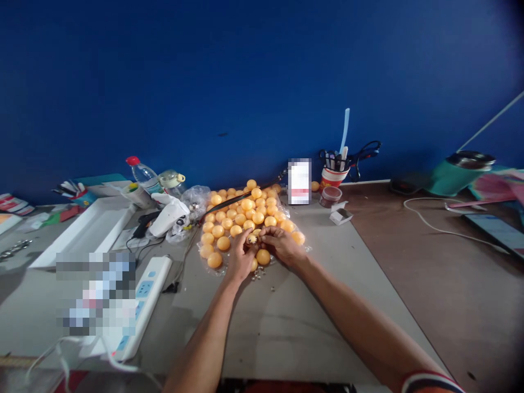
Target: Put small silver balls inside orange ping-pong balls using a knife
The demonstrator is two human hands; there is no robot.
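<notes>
Many orange balls, like ping-pong balls point(223, 243), lie on clear plastic wrap at the middle of the table. At their near edge, my left hand point(240, 256) is closed round an orange ball with shiny silver beads on it point(252, 239). My right hand point(282, 246) meets it from the other side. Its thumb and fingertips are pinched together at the ball; what is between them is too small to make out. Just below my hands several small silver pieces point(257, 274) are scattered on the grey table top point(282, 322). A dark strap point(229, 202) crosses the balls.
To the left are a white tray point(88, 232), a white power strip point(149, 289), a glue gun point(143, 224) and a plastic bottle point(143, 174). Behind stand a blurred white card point(299, 183) and a red cup of tools point(332, 179). A teal tumbler point(454, 174) and a phone point(497, 232) lie right.
</notes>
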